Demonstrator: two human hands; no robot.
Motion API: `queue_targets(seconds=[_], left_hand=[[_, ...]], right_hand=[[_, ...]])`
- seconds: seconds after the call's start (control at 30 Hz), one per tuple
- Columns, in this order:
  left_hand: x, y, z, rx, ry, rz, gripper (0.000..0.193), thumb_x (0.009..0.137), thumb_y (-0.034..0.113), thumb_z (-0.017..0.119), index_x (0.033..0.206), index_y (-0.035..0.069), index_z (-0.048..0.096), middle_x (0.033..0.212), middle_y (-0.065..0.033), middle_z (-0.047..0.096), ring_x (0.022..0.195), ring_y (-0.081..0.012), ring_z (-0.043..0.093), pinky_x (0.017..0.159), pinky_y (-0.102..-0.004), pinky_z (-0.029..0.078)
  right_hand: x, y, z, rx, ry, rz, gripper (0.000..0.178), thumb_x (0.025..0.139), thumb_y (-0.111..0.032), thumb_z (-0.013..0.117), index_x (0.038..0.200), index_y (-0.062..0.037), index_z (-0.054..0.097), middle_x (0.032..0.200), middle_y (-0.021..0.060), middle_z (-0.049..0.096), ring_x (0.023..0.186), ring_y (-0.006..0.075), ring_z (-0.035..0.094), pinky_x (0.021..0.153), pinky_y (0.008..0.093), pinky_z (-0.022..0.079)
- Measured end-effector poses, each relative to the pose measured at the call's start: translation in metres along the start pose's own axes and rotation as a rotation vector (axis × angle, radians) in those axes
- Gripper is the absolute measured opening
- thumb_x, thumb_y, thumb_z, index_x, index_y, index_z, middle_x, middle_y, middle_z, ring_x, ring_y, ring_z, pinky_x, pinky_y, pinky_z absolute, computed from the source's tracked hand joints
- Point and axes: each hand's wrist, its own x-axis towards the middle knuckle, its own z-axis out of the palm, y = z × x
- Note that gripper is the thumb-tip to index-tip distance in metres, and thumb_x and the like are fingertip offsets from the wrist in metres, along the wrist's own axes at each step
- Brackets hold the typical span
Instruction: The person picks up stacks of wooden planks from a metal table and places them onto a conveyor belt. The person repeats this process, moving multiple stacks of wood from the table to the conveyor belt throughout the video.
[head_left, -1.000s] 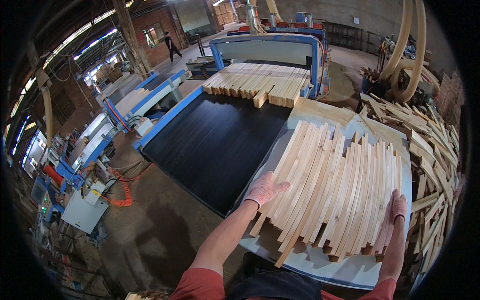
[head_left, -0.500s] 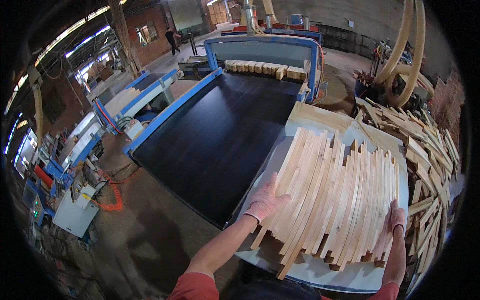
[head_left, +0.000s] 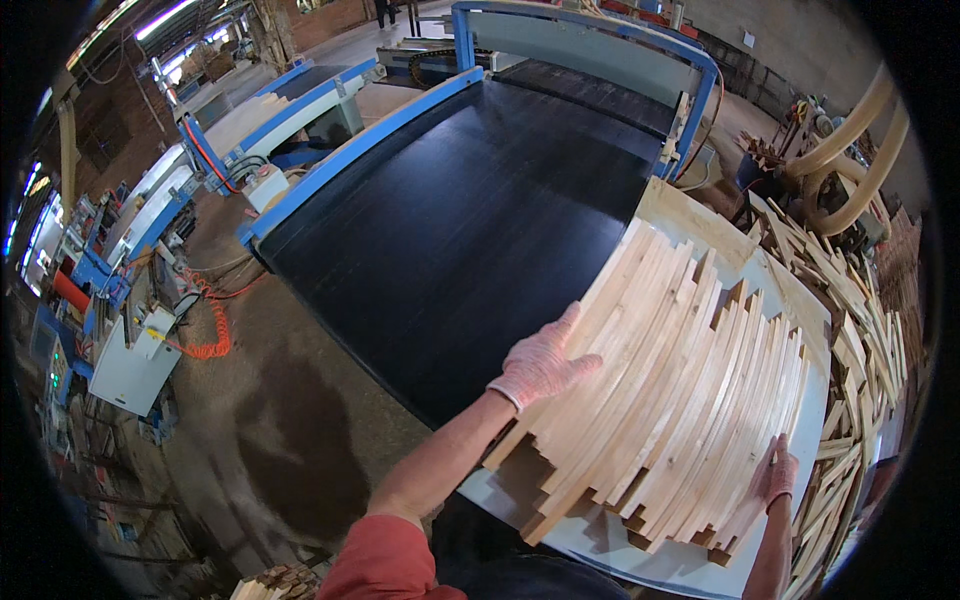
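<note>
A row of pale wooden strips [head_left: 655, 385] lies side by side on a white board [head_left: 640, 565], their ends uneven. My left hand [head_left: 545, 362], in a pinkish knit glove, rests against the row's left side, fingers stretched and thumb apart over the wood. Against the right side lies my right hand [head_left: 782, 472], gloved too, its fingers extended flat along the outer strip. The strips sit between both hands. Just left of them is the black conveyor belt [head_left: 430, 230] of a machine, its edge close to the leftmost strip.
A blue machine frame [head_left: 590, 15] spans the belt's far end, and a blue rail [head_left: 370, 150] borders its left. Loose wood offcuts [head_left: 850, 400] pile up on the right below beige hoses [head_left: 850, 150]. A control cabinet [head_left: 135, 365] stands left. A person [head_left: 385, 12] is far back.
The row of strips has moved left, closer to the belt, with both hands on its sides. Wood pieces at the belt's far end have gone from sight. My view has shifted.
</note>
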Motion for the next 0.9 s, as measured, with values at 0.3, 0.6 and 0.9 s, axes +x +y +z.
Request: queue_targets(seconds=[0.3,0.6,0.9], left_hand=[[0.0,-0.139,-0.127,0.052,0.066,-0.082,0.103,0.09,0.064,0.075,0.17,0.01,0.037,0.153,-0.0248,0.061,0.14,-0.0368,0.062,0.119,-0.0443,0.047],[0.079,-0.396,-0.427,0.358,0.146,-0.16,0.096,0.09,0.071,0.07,0.163,0.013,0.049,0.147,-0.0238,0.064,0.13,-0.0399,0.067,0.11,-0.048,0.053],[0.103,-0.424,-0.442,0.771,0.274,-0.356,0.104,0.104,0.077,0.038,0.172,0.001,0.025,0.181,-0.0235,0.018,0.168,-0.0399,0.015,0.136,-0.0542,0.006]], right_hand=[[-0.152,-0.075,0.142,-0.052,-0.102,-0.047,0.058,0.101,-0.056,0.074,0.073,-0.0091,0.057,0.073,-0.0022,0.046,0.071,0.0137,0.042,0.065,0.0374,0.04],[-0.41,-0.295,0.446,0.109,-0.271,0.013,0.039,0.099,-0.04,0.077,0.094,-0.0022,0.071,0.078,-0.003,0.059,0.068,0.0107,0.052,0.062,0.0304,0.044],[-0.456,-0.357,0.508,0.174,-0.572,-0.044,0.046,0.098,-0.048,0.079,0.109,-0.0037,0.075,0.089,-0.0024,0.062,0.079,0.0091,0.054,0.067,0.0298,0.045]])
